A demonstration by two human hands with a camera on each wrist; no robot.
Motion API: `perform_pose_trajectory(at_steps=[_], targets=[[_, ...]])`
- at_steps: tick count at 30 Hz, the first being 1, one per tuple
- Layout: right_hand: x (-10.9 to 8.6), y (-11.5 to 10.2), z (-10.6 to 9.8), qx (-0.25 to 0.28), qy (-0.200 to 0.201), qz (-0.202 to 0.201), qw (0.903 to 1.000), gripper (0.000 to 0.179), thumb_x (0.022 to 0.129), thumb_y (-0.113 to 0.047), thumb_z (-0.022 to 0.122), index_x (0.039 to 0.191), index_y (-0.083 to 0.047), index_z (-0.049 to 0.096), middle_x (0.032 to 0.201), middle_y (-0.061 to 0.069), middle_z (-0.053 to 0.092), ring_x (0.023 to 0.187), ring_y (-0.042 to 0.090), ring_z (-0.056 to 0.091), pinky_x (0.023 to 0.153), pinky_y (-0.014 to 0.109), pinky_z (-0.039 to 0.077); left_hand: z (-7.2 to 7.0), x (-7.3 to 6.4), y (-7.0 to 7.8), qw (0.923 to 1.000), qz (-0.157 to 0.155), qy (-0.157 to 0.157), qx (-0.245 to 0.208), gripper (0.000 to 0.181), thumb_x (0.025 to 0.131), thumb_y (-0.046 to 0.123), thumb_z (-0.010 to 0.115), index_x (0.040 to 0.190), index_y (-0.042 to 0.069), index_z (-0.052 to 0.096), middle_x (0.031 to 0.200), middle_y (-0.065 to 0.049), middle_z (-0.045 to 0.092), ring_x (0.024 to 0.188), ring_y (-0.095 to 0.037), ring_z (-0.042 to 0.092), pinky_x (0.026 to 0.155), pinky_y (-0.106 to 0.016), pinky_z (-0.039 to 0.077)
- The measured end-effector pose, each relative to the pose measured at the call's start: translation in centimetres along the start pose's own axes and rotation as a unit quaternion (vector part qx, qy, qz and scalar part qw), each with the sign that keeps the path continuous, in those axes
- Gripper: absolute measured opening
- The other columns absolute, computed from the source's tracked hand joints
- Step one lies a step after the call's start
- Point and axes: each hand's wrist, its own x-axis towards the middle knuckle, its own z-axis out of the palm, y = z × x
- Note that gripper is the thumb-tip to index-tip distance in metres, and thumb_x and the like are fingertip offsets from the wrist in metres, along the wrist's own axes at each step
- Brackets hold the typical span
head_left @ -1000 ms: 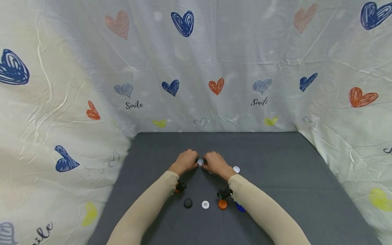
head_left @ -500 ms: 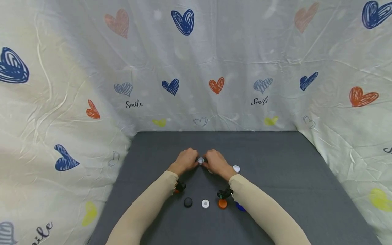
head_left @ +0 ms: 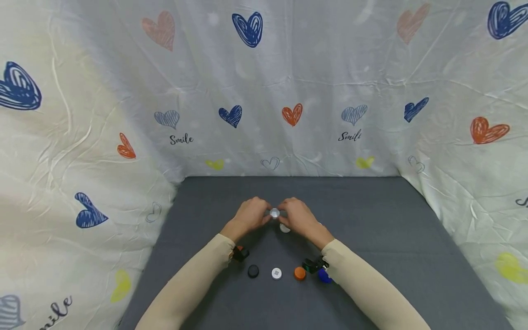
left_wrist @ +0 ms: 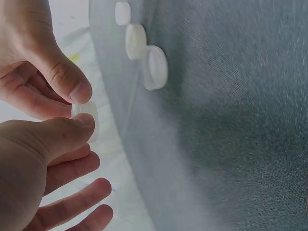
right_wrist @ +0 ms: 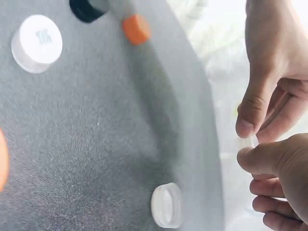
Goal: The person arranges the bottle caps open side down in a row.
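Between my two hands, a small round translucent white cap (head_left: pixel 274 213) is held up over the dark cloth. My left hand (head_left: pixel 249 214) pinches it from the left, its thumb on the cap (left_wrist: pixel 85 108) in the left wrist view and the lower fingers spread loosely. From the other side my right hand (head_left: pixel 299 215) pinches the same cap with thumb and fingers. Below the right fingers lies a whitish cap (head_left: pixel 284 228), its open side showing in the right wrist view (right_wrist: pixel 166 206). Another white cap (head_left: pixel 320 224) is mostly hidden behind the right wrist.
Nearer the body, a black cap (head_left: pixel 253 271), a white cap (head_left: pixel 277 273), an orange cap (head_left: pixel 299 273) and a blue cap (head_left: pixel 324 275) form a row on the grey cloth (head_left: pixel 371 215). A second orange cap (right_wrist: pixel 136 29) lies by the left wrist. A heart-printed curtain surrounds the table.
Both hands have shifted slightly away and to the right with the translucent cap. The right forearm has swung right, baring more of the cap below the fingers and covering the far right white cap.
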Motion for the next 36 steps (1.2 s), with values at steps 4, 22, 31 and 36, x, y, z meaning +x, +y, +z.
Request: perform_pose_trajectory(at_steps=[4, 22, 31, 36], targets=[[-1.0, -0.5, -1.0, 0.004, 0.012, -0.006, 0.9999, 0.020, 0.085, -0.021, 0.081, 0.102, -0.012, 0.079, 0.103, 0.004, 0.073, 0.097, 0.025, 0.066, 0.082, 0.042, 0.055, -1.0, -1.0, 0.8, 0.9993, 0.021, 0.028, -0.015, 0.021, 0.090, 0.035, 0.075, 0.105, 0.021, 0.079, 0.100, 0.002, 0.076, 0.087, -0.017, 0.070, 0.070, -0.039, 0.059], [-5.6, -3.0, -4.6, 0.027, 0.071, -0.036, 0.9965, 0.023, 0.085, -0.022, 0.082, 0.107, -0.014, 0.078, 0.110, 0.002, 0.072, 0.102, 0.021, 0.065, 0.082, 0.039, 0.057, -3.5, -5.2, 4.0, 0.9843, 0.112, 0.136, 0.000, 0.025, 0.087, 0.035, 0.079, 0.105, 0.018, 0.078, 0.101, 0.006, 0.076, 0.090, -0.014, 0.067, 0.076, -0.033, 0.057], [-6.8, -3.4, -4.2, 0.050, 0.079, -0.048, 0.9945, 0.027, 0.084, -0.023, 0.083, 0.109, -0.015, 0.077, 0.111, 0.001, 0.071, 0.102, 0.018, 0.064, 0.080, 0.036, 0.057, -2.9, -6.4, 4.5, 0.9809, 0.119, 0.153, 0.001, 0.028, 0.085, 0.035, 0.081, 0.106, 0.017, 0.078, 0.103, 0.005, 0.076, 0.090, -0.014, 0.067, 0.077, -0.032, 0.057], [-7.3, -3.4, -3.7, 0.058, 0.084, -0.051, 0.9934, 0.029, 0.083, -0.023, 0.084, 0.110, -0.015, 0.077, 0.110, 0.000, 0.071, 0.102, 0.017, 0.064, 0.080, 0.036, 0.057, -2.5, -6.8, 4.6, 0.9811, 0.125, 0.148, -0.008, 0.028, 0.086, 0.036, 0.080, 0.106, 0.017, 0.078, 0.103, 0.005, 0.076, 0.090, -0.013, 0.067, 0.076, -0.032, 0.057]])
